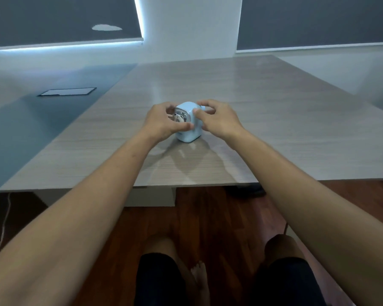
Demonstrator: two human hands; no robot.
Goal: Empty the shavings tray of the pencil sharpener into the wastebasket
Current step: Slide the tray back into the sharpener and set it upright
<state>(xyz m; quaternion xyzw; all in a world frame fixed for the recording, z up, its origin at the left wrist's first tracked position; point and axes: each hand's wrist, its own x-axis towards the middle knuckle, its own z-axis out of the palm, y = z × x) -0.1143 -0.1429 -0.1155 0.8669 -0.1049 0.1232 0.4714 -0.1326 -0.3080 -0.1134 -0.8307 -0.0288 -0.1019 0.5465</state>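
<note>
Sharpener (187, 127) on table (274, 140), fingers (196, 111) flanking

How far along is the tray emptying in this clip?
Nothing looks done: the blue pencil sharpener stands on the table. In hand: left hand and right hand grasp its sides. Left: pulling the tray, dumping it; no wastebasket is visible.

Both arms outstretched, left hand (161, 124) and right hand (217, 120) curled inward
</note>
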